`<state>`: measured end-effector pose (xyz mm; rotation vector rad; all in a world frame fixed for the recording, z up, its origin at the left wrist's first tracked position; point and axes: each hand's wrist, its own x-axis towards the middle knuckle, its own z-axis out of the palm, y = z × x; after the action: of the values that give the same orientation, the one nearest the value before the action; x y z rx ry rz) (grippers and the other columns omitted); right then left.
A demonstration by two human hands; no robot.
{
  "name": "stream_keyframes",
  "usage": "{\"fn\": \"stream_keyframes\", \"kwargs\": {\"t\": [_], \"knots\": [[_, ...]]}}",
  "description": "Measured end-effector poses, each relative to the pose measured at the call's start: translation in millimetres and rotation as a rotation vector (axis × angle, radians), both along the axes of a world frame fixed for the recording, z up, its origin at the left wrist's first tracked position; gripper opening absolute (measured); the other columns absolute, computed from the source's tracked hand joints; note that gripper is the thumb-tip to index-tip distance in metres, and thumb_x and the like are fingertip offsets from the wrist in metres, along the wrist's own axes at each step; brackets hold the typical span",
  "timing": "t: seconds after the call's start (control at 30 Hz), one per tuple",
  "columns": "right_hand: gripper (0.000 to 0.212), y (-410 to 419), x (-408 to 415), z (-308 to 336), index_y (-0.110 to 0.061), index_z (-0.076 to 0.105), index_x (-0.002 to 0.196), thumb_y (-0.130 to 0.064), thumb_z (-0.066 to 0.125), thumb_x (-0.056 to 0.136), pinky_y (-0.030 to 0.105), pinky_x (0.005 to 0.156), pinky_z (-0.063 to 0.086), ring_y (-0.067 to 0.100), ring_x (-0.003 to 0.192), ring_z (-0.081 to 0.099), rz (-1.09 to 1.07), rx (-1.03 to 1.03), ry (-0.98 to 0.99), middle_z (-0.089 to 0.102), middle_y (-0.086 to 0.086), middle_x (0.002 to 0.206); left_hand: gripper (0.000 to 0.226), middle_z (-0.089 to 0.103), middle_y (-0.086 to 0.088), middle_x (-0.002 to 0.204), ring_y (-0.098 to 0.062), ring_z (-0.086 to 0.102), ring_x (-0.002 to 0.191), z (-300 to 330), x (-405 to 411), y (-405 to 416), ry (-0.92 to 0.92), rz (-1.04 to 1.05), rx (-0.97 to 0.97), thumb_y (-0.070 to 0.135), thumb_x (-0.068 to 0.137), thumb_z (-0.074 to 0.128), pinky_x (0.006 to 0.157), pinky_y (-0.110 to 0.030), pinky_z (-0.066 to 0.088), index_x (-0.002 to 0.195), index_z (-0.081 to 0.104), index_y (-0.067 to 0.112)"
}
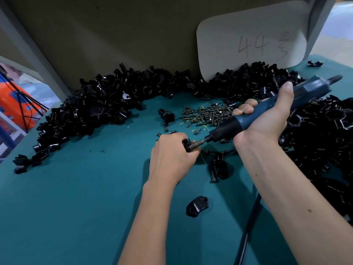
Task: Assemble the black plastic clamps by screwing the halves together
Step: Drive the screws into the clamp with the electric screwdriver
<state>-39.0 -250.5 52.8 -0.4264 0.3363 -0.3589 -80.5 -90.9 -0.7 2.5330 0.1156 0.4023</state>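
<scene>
Sprawling clamp heaps (pixel 91 104) over teal tabletop (pixel 66 207)

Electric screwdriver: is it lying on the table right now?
No, the right hand grips the electric screwdriver off the table, its bit at the clamp held in the left hand.

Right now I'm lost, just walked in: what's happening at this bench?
A person is assembling black clamps. The left hand grips one clamp on the green table, while the right hand holds a blue electric screwdriver with its bit at that clamp. Loose screws and heaps of clamp parts lie behind.
</scene>
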Motion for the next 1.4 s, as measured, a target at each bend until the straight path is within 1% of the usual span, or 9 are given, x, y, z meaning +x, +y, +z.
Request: {"fn": "stream_keyframes", "kwargs": {"t": [0.5,0.7,0.8,0.87,0.97,1.07,1.2,1.33,1.4], "knots": [[0.045,2,-3,11,-0.015,0.05,0.107,-0.052,0.07,0.092,0.027,0.049,0.04,0.014,0.048,0.044,-0.006,0.043,0.003,0.05,0.0,0.064,0.028,0.055,0.008,0.063,-0.019,0.049,0.06,5,-6,3,-0.323,0.015,0.039,0.036,0.085,0.076,0.052,-0.03,0.033,0.068,0.061,0.02],[0.049,-3,2,6,-0.019,0.041,0.078,-0.059,0.066,0.092,0.022,0.048,0.039,0.011,0.047,0.041,0.167,0.152,-0.028,0.047,-0.003,0.062,0.022,0.054,0.006,0.065,-0.019,0.046,0.059,3,-4,14,-0.536,-0.064,0.003,0.028,0.083,0.077,0.053,-0.03,0.036,0.071,0.063,0.015],[0.051,-4,2,3,-0.018,0.044,0.079,-0.06,0.071,0.086,0.022,0.049,0.041,0.01,0.049,0.042,0.226,0.269,-0.008,0.047,-0.004,0.062,0.024,0.053,0.006,0.061,-0.016,0.048,0.056,2,-4,22,-0.568,-0.069,-0.187,0.026,0.087,0.071,0.051,-0.032,0.038,0.068,0.061,0.015],[0.053,-6,3,2,-0.016,0.047,0.085,-0.061,0.075,0.083,0.02,0.05,0.041,0.008,0.049,0.044,0.249,0.351,0.009,0.047,-0.005,0.062,0.027,0.048,0.007,0.057,-0.016,0.043,0.052,6,-4,34,-0.577,0.051,-0.539,0.03,0.089,0.065,0.048,-0.031,0.035,0.065,0.059,0.018],[0.058,-3,4,-1,-0.016,0.052,0.1,-0.064,0.078,0.08,0.022,0.05,0.046,0.009,0.048,0.049,0.248,0.064,0.112,0.051,-0.004,0.065,0.034,0.039,0.002,0.052,-0.018,0.033,0.045,9,-5,54,-0.493,0.236,-1.068,0.036,0.091,0.062,0.044,-0.027,0.028,0.061,0.056,0.021],[0.054,10,3,-8,-0.017,0.055,0.11,-0.064,0.071,0.087,0.029,0.055,0.053,0.014,0.055,0.057,0.358,-0.322,0.252,0.058,0.0,0.078,0.044,0.037,0.001,0.052,-0.015,0.029,0.042,7,-2,60,-0.337,0.206,-1.3,0.046,0.095,0.049,0.04,-0.024,0.021,0.065,0.06,0.014],[0.025,29,-2,-20,-0.016,0.055,0.114,-0.037,0.062,0.103,0.037,0.064,0.065,0.022,0.072,0.067,0.539,-0.562,0.31,0.064,0.012,0.108,0.038,0.035,0.0,0.053,-0.014,0.026,0.042,6,-1,49,-0.188,0.169,-1.284,0.032,0.095,0.04,0.04,-0.023,0.021,0.073,0.06,0.009],[0.011,35,-1,-36,-0.016,0.057,0.113,-0.023,0.058,0.105,0.054,0.094,0.059,0.03,0.096,0.07,0.592,-0.931,0.288,0.068,0.014,0.112,0.032,0.038,0.0,0.053,-0.015,0.026,0.042,7,0,38,-0.17,0.141,-1.237,0.032,0.095,0.04,0.039,-0.023,0.022,0.079,0.054,0.009],[0.006,31,-1,-37,-0.016,0.064,0.104,-0.016,0.057,0.104,0.057,0.092,0.059,0.026,0.089,0.07,0.558,-1.178,0.265,0.071,0.012,0.102,0.027,0.04,0.0,0.055,-0.016,0.027,0.044,9,2,36,-0.156,0.149,-1.26,0.035,0.097,0.043,0.039,-0.024,0.023,0.083,0.046,0.012]]}}
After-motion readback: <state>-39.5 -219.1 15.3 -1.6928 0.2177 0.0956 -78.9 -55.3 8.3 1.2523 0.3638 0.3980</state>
